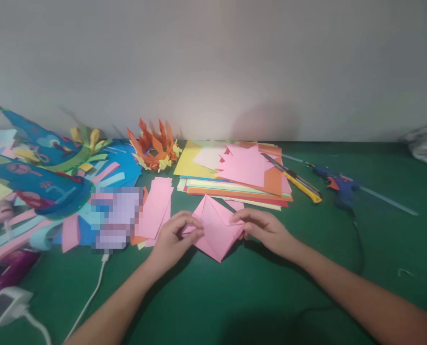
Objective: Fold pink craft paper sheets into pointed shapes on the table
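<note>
A folded piece of pink paper (pixel 217 232) with crease lines is held between both hands, low over the green table. My left hand (pixel 179 235) pinches its left corner between thumb and fingers. On the opposite corner, my right hand (pixel 267 227) is closed with thumb and fingertips gripping the paper. Close to my left hand lie several pink paper strips (pixel 157 203). Just behind the folded paper is a stack of coloured paper sheets (pixel 235 191), topped by a jagged-edged pink sheet (pixel 247 165).
A yellow box cutter (pixel 303 184) rests against the stack. Farther right lies a blue glue gun (pixel 342 187) with its cord. An orange paper crown (pixel 155 148) stands behind. Blue cone hats (pixel 48 184) with paper fringes crowd the left, near a white cable (pixel 89 302) and the green table (pixel 184 306).
</note>
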Available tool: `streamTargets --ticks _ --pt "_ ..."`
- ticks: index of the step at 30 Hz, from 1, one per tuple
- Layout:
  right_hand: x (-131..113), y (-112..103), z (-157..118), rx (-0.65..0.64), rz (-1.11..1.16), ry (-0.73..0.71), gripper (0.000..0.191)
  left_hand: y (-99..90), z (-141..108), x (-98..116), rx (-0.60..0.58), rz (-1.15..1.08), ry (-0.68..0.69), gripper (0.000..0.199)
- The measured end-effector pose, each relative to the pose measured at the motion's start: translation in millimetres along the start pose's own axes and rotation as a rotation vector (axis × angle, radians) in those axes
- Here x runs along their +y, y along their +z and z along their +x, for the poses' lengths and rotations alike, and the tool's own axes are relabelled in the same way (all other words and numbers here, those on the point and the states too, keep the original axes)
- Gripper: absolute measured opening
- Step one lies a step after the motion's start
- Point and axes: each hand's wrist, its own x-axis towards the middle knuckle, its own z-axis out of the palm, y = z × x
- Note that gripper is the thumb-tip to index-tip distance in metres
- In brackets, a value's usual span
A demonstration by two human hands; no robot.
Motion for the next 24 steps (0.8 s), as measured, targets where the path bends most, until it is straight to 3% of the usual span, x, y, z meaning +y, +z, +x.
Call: streamTargets --ticks 4,8,14,17,20,24 --pt "-0.4 0.6 1.5 -0.058 -0.126 -0.046 0.035 -1.6 0.1 0.5 -0.005 -0.020 -0.018 0.001" --pt "-0.1 4.3 2.8 0.007 -0.210 -0.051 0.024 -0.9 -1.1 2.3 -0.033 -0.038 -0.010 0.001" --pt "-1.4 6.8 1.0 0.150 -0.166 -0.014 0.024 0.3 -1.4 3.3 -0.064 -0.076 -0.015 0.004" --pt "-1.9 6.6 0.5 0.137 -0.097 0.057 0.035 0.1 -1.0 4.5 -0.070 -0.055 0.002 0.004" --pt "-2.2 6.0 1.9 0.065 -0.118 0.110 0.048 1.5 -1.5 4.2 -0.049 0.022 0.060 0.000" --pt "-2.3 6.7 2.1 0.035 -0.315 -0.029 0.020 6.1 -6.3 0.5 0.078 0.046 0.260 0.013"
